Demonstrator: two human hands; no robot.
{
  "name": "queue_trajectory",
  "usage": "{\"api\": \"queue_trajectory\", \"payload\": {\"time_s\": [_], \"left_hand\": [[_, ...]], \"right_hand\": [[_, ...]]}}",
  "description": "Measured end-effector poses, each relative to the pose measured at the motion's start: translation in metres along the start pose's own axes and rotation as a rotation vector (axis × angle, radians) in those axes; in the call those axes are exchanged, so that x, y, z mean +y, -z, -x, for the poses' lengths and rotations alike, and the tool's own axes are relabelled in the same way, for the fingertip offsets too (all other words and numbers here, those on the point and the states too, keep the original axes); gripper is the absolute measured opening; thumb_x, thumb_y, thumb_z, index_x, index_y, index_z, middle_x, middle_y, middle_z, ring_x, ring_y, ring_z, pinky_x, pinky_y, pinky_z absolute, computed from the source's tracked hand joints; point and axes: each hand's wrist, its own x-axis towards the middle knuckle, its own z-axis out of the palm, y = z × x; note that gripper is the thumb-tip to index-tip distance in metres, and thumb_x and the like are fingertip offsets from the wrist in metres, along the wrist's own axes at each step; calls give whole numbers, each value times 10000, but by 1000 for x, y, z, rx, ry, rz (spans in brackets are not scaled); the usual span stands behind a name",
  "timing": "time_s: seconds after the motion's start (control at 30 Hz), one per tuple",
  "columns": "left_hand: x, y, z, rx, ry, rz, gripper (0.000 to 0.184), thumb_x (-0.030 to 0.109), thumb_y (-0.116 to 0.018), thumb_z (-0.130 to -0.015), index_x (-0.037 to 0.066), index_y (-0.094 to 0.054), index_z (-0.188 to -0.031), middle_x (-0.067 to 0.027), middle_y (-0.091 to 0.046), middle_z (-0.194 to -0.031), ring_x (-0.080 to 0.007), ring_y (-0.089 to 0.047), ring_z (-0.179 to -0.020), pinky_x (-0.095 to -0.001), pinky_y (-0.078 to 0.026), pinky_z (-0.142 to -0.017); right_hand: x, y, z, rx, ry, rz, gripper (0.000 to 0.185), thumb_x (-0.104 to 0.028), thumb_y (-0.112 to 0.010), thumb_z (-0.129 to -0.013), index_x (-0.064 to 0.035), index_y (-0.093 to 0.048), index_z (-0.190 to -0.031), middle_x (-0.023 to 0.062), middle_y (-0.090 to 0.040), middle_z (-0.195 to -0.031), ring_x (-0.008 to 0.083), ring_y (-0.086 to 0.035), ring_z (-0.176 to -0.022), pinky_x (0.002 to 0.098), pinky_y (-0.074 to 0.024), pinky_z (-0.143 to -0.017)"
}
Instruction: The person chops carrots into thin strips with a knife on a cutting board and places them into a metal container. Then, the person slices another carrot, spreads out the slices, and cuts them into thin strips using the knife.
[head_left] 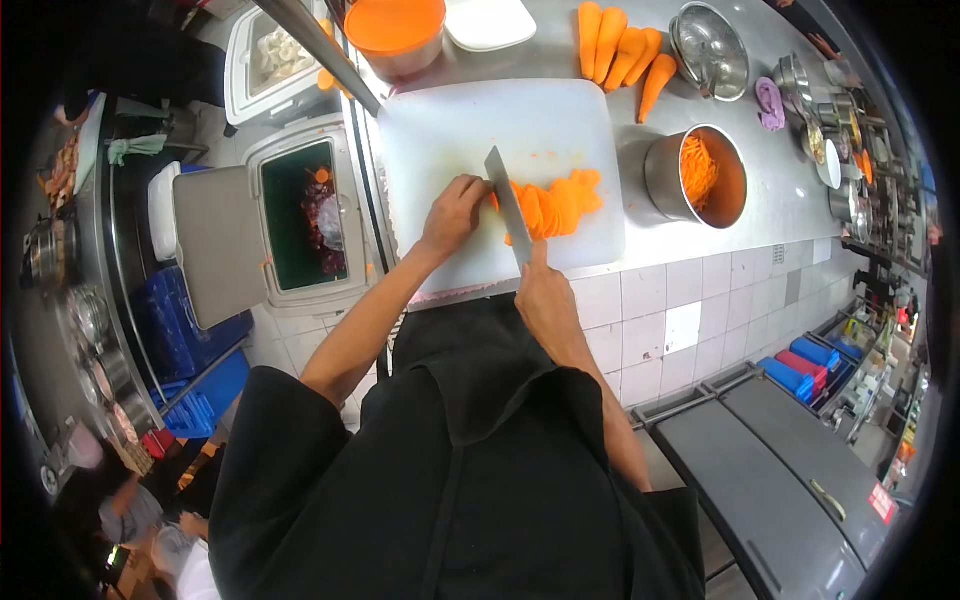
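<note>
My right hand (548,305) grips a cleaver (508,205), its index finger stretched along the blade. The blade stands on edge over a white cutting board (430,120). My left hand (457,212) is closed with bent fingertips close against the blade's left side, on a small piece of carrot mostly hidden by the fingers. Thin carrot slices (555,208) lie overlapped in a row to the right of the blade. A few orange scraps dot the board above them.
Whole peeled carrots (610,42) lie beyond the board, beside a metal colander (710,50). A steel pot (668,178) of carrot shreds (698,172) stands on the right. An open bin (345,210) with scraps is at the left, under a metal post (325,50). Other people stand lower left.
</note>
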Motion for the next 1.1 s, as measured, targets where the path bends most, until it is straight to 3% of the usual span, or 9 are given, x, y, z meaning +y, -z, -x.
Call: {"api": "queue_trajectory", "payload": {"time_s": [0.3,0.37,0.5,0.57,0.67,0.7,0.77,0.97,1.1], "left_hand": [[-4,-1,1,-2,-8,-4,195,-34,-606,-855,22,-639,-1039,-128,-604,-967,-330,-624,-895,-415,-531,-764],[0,2,0,-20,-12,-7,211,-41,-610,-836,26,-624,-1037,-138,-599,-959,-344,-615,-892,-424,-526,-770],[0,-1,4,-38,4,3,210,-27,-629,-814,23,-608,-1018,-148,-594,-953,-352,-608,-899,-428,-522,-772],[1,-1,-1,-8,2,-32,215,-12,-653,-791,19,-602,-997,-153,-590,-945,-354,-602,-904,-427,-519,-764],[1,-1,-1,-6,-25,-71,238,-10,-671,-772,16,-596,-996,-154,-587,-942,-356,-599,-902,-428,-518,-762],[1,-1,-1,-31,-11,-72,247,-17,-674,-771,14,-590,-1001,-154,-585,-949,-361,-596,-898,-430,-516,-769],[2,-1,-1,-44,-17,-81,248,-20,-674,-772,12,-587,-1002,-156,-585,-954,-362,-596,-902,-430,-516,-774],[-3,-3,-2,-31,-53,-78,241,-33,-676,-778,-19,-589,-1003,-174,-589,-957,-364,-610,-886,-421,-525,-774],[0,-2,-3,-48,-1,-55,253,-24,-683,-770,11,-582,-1000,-157,-584,-961,-367,-595,-906,-437,-510,-776]], "right_hand": [[1,-16,-13,-20,-25,3,335,-60,-491,-978,42,-353,-1266,334,-623,-739,526,-614,-723,588,-461,-639],[14,-38,-18,102,85,-13,395,47,-495,-846,74,-368,-1219,310,-609,-701,520,-605,-669,584,-473,-610],[16,-45,-17,63,-6,39,406,29,-510,-848,45,-392,-1237,261,-625,-727,503,-615,-702,575,-488,-651],[20,-53,-23,185,144,224,438,21,-540,-828,20,-422,-1250,239,-639,-901,467,-633,-797,559,-501,-713],[9,-49,-40,304,236,131,477,-36,-580,-808,22,-449,-1263,274,-581,-1098,451,-603,-939,555,-495,-807],[7,-45,-47,317,223,120,477,-36,-580,-808,22,-449,-1263,274,-581,-1098,451,-603,-939,555,-495,-807],[2,-41,-60,123,59,-191,502,-42,-588,-789,22,-454,-1269,288,-537,-1168,449,-590,-1003,533,-499,-826],[12,-37,-61,68,-8,-202,524,-78,-621,-804,4,-462,-1297,256,-561,-1143,443,-597,-1023,504,-503,-859],[15,-29,-48,16,68,-171,565,-148,-671,-837,16,-452,-1331,248,-574,-1143,431,-602,-1028,489,-505,-862]]}}
